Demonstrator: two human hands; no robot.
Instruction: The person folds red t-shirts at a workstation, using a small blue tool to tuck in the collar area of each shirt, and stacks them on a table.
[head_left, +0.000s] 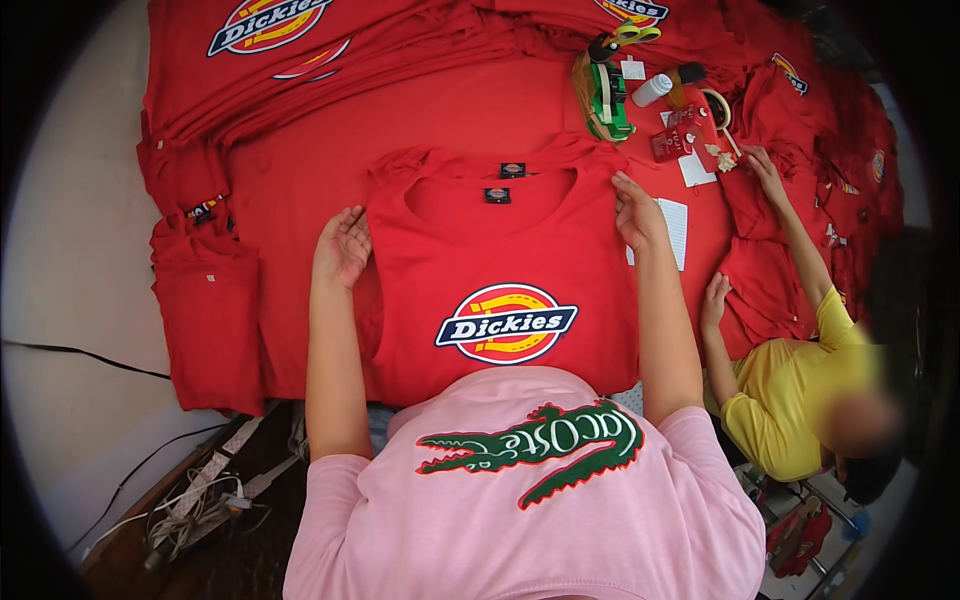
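Observation:
A folded red T-shirt [500, 250] with a round printed emblem on the chest lies flat in front of me on a table covered with red fabric [300, 190]. My left hand [342, 245] rests on the shirt's left edge, palm turned inward, fingers apart. On the upper right edge of the shirt, near the shoulder, my right hand [636, 210] presses down with fingers spread. Neither hand grips anything. A second collar label shows just above the neckline, so another red shirt lies underneath.
Stacks of red shirts [205, 300] lie at the left and along the back [300, 40]. A green tape dispenser [608, 95], scissors [630, 35], a white bottle [652, 90] and paper tags [675, 230] sit at the back right. A person in yellow [790, 400] handles red shirts at the right. Cables [190, 500] lie on the floor lower left.

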